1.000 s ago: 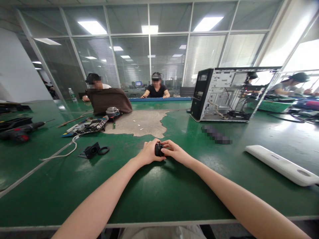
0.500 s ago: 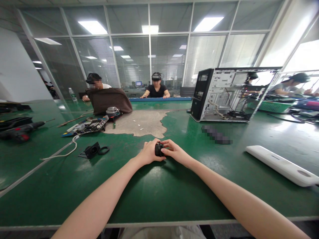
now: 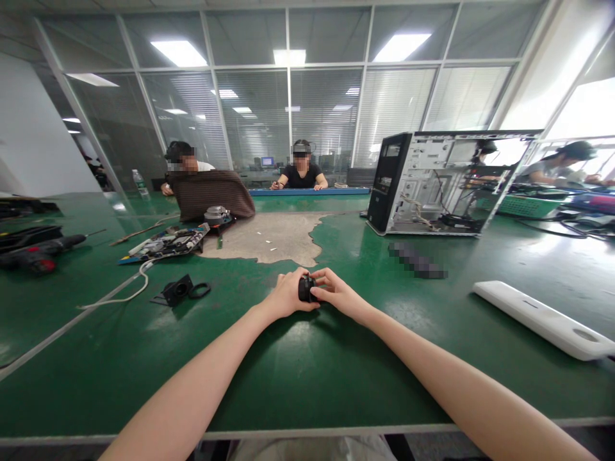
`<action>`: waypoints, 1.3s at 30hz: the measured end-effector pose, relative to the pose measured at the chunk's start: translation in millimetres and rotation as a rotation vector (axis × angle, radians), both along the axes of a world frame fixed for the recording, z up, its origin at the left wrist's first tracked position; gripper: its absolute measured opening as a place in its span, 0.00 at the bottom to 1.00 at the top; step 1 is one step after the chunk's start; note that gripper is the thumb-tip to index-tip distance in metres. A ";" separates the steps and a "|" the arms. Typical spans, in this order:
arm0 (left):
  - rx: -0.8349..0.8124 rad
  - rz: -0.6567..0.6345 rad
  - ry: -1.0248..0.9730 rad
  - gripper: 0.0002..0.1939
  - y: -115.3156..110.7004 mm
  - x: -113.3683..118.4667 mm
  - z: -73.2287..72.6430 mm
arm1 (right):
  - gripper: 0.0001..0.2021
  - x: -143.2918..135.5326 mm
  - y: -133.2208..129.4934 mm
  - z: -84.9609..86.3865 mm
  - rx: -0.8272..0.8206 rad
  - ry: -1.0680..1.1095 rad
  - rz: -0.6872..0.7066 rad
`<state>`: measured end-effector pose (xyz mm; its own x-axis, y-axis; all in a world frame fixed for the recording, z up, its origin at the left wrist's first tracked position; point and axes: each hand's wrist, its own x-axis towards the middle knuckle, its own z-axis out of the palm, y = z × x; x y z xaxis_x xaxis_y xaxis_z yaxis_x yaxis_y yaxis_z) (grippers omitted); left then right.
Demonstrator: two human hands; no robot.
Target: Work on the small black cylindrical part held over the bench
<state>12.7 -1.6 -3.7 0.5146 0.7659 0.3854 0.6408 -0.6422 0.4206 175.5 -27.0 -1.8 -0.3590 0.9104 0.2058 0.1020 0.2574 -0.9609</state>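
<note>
Both hands meet around a small black round part (image 3: 306,289) just above the green table (image 3: 298,371). My left hand (image 3: 287,293) is wrapped round its left side, with the thumb below it. From the right, my right hand (image 3: 334,293) grips the same part between thumb and fingers. Its underside is hidden by the fingers. To the left on the table lie a black bracket-like piece (image 3: 177,291) and, beside it, a black ring (image 3: 200,291).
Left: a circuit board (image 3: 168,244), a white cable (image 3: 120,299), a drill (image 3: 41,254). Right: an open computer case (image 3: 442,186), a pixelated dark object (image 3: 418,260), a long white object (image 3: 542,317). A brown cloth-like cover (image 3: 206,192) stands behind the board. People sit beyond.
My hands and the black part have hardly moved. Across the table, the middle person's hand has lifted slightly, and the left person's head has tilted down.
</note>
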 end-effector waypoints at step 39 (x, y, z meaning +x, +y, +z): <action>0.014 -0.011 0.000 0.30 -2.1 1.5 1.7 | 0.17 -7.3 -1.2 2.9 -0.039 0.010 -0.118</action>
